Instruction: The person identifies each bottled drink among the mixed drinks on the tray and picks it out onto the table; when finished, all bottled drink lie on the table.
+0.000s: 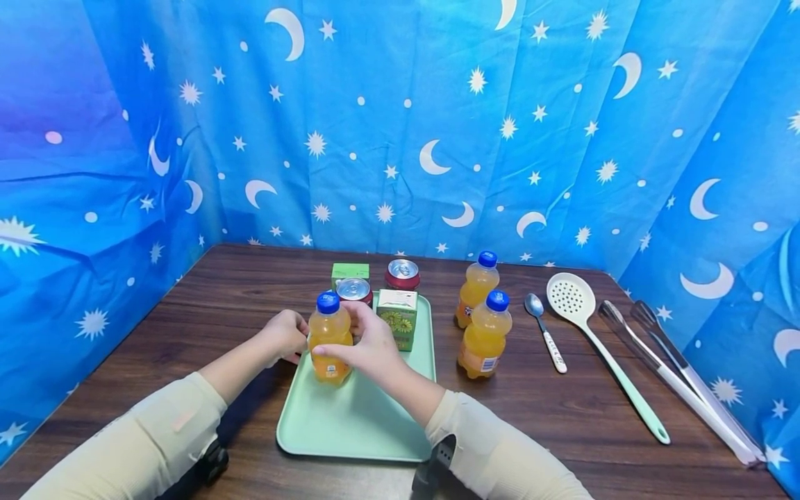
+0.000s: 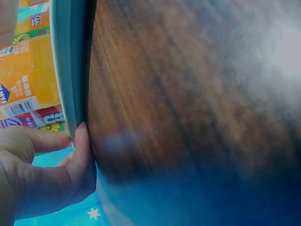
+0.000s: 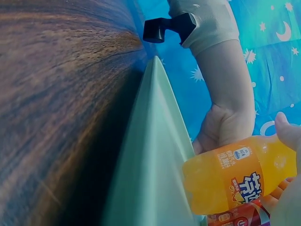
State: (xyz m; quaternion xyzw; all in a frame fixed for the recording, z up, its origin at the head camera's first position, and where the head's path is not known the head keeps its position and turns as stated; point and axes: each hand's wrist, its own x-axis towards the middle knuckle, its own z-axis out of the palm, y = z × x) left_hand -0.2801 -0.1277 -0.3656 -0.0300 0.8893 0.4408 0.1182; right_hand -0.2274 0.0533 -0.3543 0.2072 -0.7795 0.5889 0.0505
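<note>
An orange soda bottle with a blue cap stands upright at the left side of the light green tray. My right hand grips it, thumb in front and fingers behind. At the tray's left edge is my left hand; the left wrist view shows its thumb and fingers pinching the tray rim. Behind the bottle are a red can and a green drink carton. Farther back are another red can and a green carton, partly hidden.
Right of the tray stand two more orange soda bottles. Beyond them lie a spoon, a slotted skimmer and metal tongs on the dark wooden table. A blue star-patterned curtain surrounds the table.
</note>
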